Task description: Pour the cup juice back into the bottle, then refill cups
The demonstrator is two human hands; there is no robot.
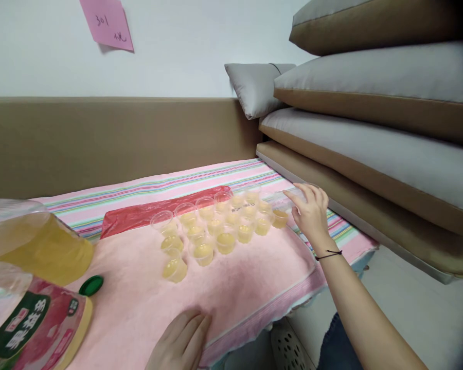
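My right hand (310, 208) is at the right end of a group of small clear plastic cups (226, 241) that hold pale yellow liquid. Its thumb and index finger are apart, and the fingertips are at a clear plastic item (280, 197) whose kind I cannot make out. Below the cups, my left hand (183, 334) rests on the pink towel (127, 308) with its fingers laid down and nothing seen in them. At the left, a large juice bottle (34, 318) with a red and green label stands near a green cap (91, 285).
Another clear container (57, 246) of yellow liquid is behind the labelled bottle. A red plastic bag (127, 218) lies behind the cups on the striped cloth (146, 191). Stacked cushions (370, 133) rise at the right. A perforated basket (289, 347) shows below the front edge.
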